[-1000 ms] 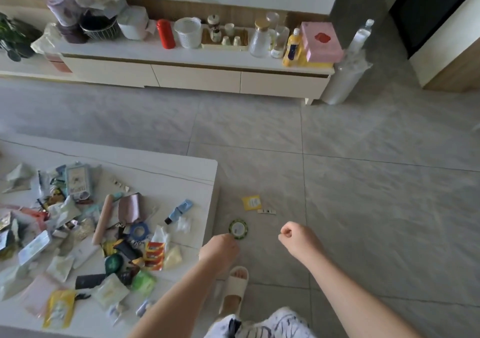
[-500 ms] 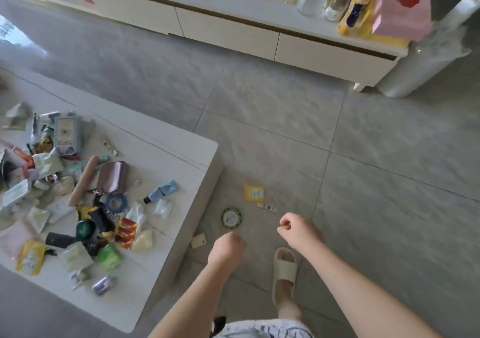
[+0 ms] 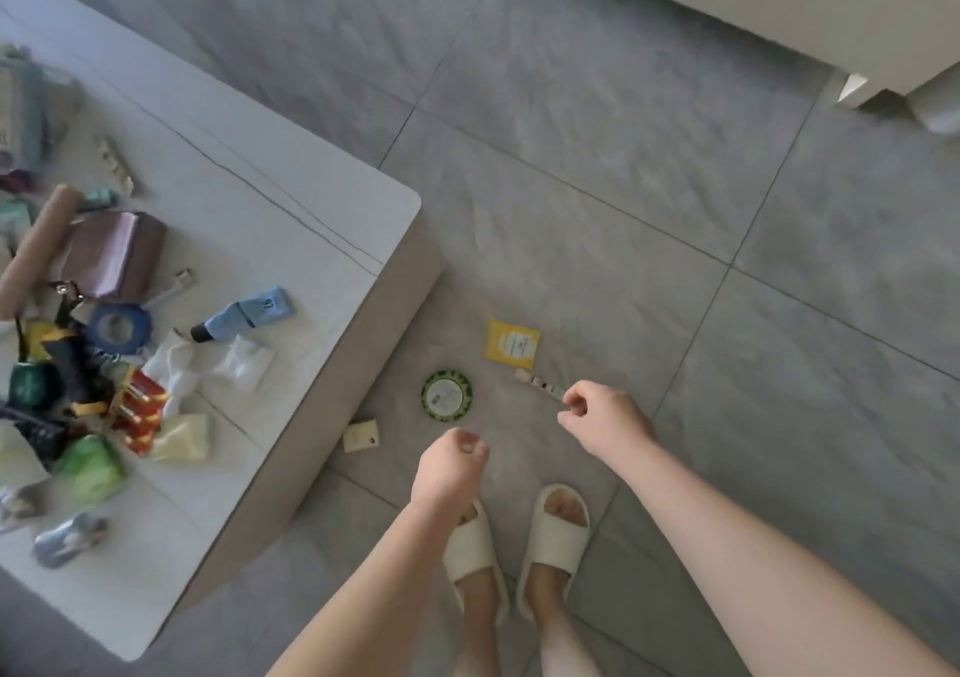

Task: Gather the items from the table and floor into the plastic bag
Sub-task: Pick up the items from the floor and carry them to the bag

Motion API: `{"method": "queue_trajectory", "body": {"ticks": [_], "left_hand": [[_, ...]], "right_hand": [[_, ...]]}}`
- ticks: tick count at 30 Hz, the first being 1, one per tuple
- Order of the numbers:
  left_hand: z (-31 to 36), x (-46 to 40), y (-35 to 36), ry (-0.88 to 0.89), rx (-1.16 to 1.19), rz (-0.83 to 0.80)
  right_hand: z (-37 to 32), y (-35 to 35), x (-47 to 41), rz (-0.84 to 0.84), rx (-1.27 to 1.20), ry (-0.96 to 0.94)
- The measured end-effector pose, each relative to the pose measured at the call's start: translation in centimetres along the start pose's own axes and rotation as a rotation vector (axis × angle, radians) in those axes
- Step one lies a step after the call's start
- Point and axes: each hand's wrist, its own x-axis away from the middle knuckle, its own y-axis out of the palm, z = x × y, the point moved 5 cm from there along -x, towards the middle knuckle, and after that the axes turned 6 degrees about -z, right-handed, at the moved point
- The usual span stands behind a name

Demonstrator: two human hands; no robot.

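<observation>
Floor (image 3: 675, 208): grey tiles, 4 strays lay near table's right corner, prob. slid off.
Table (image 3: 291, 239): heap of packets sat twd its left edge; blue tube (image 3: 244, 312) nearest the right edge.
Bag: not in view, can't tell where.
R hand (image 3: 605, 416): hung over the strip (image 3: 537, 384), fingers loosely curled, holding nothing; looked set to pick.
L hand (image 3: 452, 460): loose curl, empty, just below the tin (image 3: 447, 394).
Sachet (image 3: 511, 342): yellow, flat, above the strip.
Tag (image 3: 361, 434): against the table's base.
</observation>
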Motion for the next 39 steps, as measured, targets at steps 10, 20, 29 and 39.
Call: {"method": "queue_trajectory", "body": {"ticks": [10, 20, 29, 39], "left_hand": [[-6.0, -17.1, 1.6, -0.084, 0.170, 0.122], [-10.9, -28.5, 3.7, -0.113, -0.015, 0.281], [-11.9, -32.7, 3.9, -0.036, 0.004, 0.294], [-12.5, -33.7, 4.1, -0.012, 0.088, 0.243]], "right_hand": [[3.2, 10.1, -15.0, -0.010, 0.013, 0.014], [6.2, 17.0, -25.5, 0.125, 0.222, -0.030], [7.8, 18.8, -28.9, 0.220, 0.321, 0.089], [4.3, 17.7, -29.2, 0.204, 0.253, -0.210]]}}
